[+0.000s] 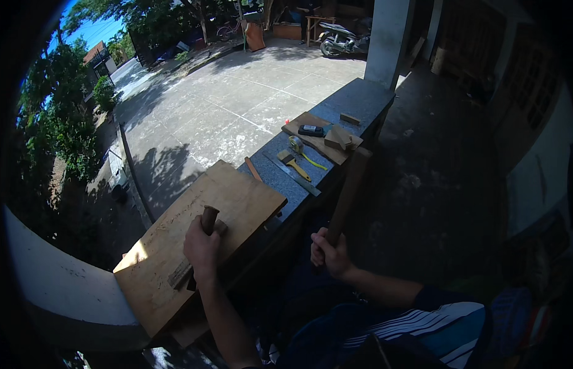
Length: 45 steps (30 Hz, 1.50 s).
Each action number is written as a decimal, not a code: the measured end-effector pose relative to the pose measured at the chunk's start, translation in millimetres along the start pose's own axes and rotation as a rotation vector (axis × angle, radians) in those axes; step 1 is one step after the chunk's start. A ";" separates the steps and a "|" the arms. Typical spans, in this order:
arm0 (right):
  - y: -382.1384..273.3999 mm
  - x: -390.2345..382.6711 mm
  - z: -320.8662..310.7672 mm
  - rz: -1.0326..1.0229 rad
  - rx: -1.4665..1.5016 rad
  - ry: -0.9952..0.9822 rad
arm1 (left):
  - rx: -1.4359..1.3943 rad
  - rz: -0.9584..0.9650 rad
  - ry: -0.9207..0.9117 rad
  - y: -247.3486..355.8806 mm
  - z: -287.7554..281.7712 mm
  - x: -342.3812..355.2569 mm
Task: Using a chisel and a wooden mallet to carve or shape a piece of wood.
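Note:
My left hand [200, 247] is closed around the upright wooden handle of a chisel [209, 216]; its flared top sticks out above my fist and the blade is hidden. Below that hand a narrow strip of wood [179, 275] with a rough, marked face lies at the near edge of a broad wooden board [240, 192]. My right hand [333, 254] grips the lower end of a long wooden mallet [348, 195], club-shaped and raised at a slant. The mallet is apart from the chisel, off to its right.
On the grey stone ledge [340, 109] lie a steel ruler [294, 176], a paintbrush [294, 165] and a tape measure [296, 144]. Beyond them, a plank [308, 123] carries a dark device [311, 130] and wooden blocks [339, 138]. A pillar [388, 43] stands at the ledge's far end.

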State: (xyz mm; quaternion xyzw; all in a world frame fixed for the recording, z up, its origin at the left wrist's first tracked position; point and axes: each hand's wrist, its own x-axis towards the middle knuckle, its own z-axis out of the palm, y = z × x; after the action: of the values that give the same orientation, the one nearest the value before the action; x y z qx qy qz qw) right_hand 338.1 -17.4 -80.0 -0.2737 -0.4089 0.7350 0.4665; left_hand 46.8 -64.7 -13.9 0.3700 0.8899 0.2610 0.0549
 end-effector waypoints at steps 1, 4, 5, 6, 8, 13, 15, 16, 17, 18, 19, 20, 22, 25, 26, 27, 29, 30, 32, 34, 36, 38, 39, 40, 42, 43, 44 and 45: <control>14.3 -10.3 8.1 0.065 -0.021 -0.017 | -0.011 0.009 0.000 -3.2 -1.5 2.3; 29.5 -27.6 18.7 0.147 -0.121 -0.033 | -0.023 -0.031 -0.019 -12.2 0.5 4.4; 30.1 -27.9 19.9 0.156 -0.122 -0.064 | -0.023 -0.024 0.002 -11.2 1.3 5.3; 28.4 -28.6 19.6 0.167 -0.124 -0.098 | -0.024 -0.019 0.023 -11.8 2.0 5.7; 21.9 -21.0 11.9 0.151 -0.161 -0.112 | -0.044 -0.017 0.021 -15.7 6.0 6.1; 3.9 -0.3 5.6 0.066 -0.076 -0.049 | -0.032 -0.040 0.046 -15.9 9.8 2.9; 1.7 1.4 10.0 0.050 0.018 -0.016 | -0.047 -0.050 0.046 -17.1 8.0 1.3; 1.7 0.4 14.5 0.058 0.020 -0.011 | -0.065 -0.054 0.050 -17.1 7.1 0.9; 0.7 -1.6 20.3 0.067 0.002 -0.016 | -0.061 -0.051 0.041 -15.8 7.6 1.8; 1.7 -4.0 24.0 0.077 -0.016 -0.020 | -0.067 -0.051 0.050 -14.3 8.2 2.7; 7.5 -6.1 23.0 0.093 -0.033 -0.065 | -0.072 -0.050 0.059 -12.9 9.0 3.0; 10.8 -10.8 24.9 0.094 -0.029 -0.055 | -0.067 -0.044 0.051 -11.7 10.0 3.0; 15.9 -20.3 31.0 0.180 -0.074 -0.145 | -0.050 -0.047 0.074 -11.0 10.4 3.5; 19.0 -31.2 38.4 0.264 -0.025 -0.175 | -0.016 -0.060 0.093 -11.4 11.6 2.5; 21.3 -32.1 40.2 0.295 0.006 -0.195 | -0.012 -0.065 0.096 -11.2 12.5 2.3; 22.3 -33.0 40.0 0.299 0.009 -0.201 | -0.014 -0.054 0.083 -9.9 13.9 2.0; 22.1 -32.1 37.3 0.284 -0.023 -0.203 | -0.019 -0.056 0.059 -3.4 14.6 1.1; 22.8 -30.8 36.0 0.288 -0.020 -0.215 | -0.015 -0.064 0.069 0.9 14.7 0.6; 24.0 -27.9 32.5 0.247 -0.042 -0.201 | -0.044 -0.025 0.024 8.6 14.3 1.0; 24.9 -28.1 32.4 0.257 -0.031 -0.199 | -0.053 -0.012 0.018 9.4 14.7 4.0; 27.1 -26.1 32.3 0.274 -0.024 -0.194 | -0.046 0.013 -0.006 8.0 19.0 10.8; 29.2 -25.0 34.7 0.299 -0.022 -0.206 | -0.059 0.032 -0.033 0.8 19.5 14.1; 30.5 -25.7 36.7 0.329 -0.024 -0.216 | -0.076 0.046 -0.064 -6.1 18.5 13.3; 27.2 -16.8 33.5 0.299 -0.081 -0.243 | -0.141 0.122 -0.065 -9.5 19.8 17.4; 19.1 -0.7 27.3 0.264 -0.195 -0.278 | -0.267 0.193 -0.006 -15.4 9.4 21.2; 17.0 13.9 19.8 0.273 -0.202 -0.246 | -0.305 0.179 0.028 -17.5 5.9 26.4; 4.3 19.4 17.9 0.217 -0.231 -0.228 | -0.411 0.189 -0.015 -19.0 -6.5 34.8; -3.2 27.5 9.5 0.190 -0.261 -0.217 | -0.596 0.058 -0.107 7.3 -35.8 24.9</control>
State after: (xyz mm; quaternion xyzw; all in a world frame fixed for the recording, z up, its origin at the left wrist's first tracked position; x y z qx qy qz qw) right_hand 320.7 5.0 -73.0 -0.2885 -0.5211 0.7417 0.3084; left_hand 23.0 -58.5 22.8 0.3761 0.7592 0.4920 0.2003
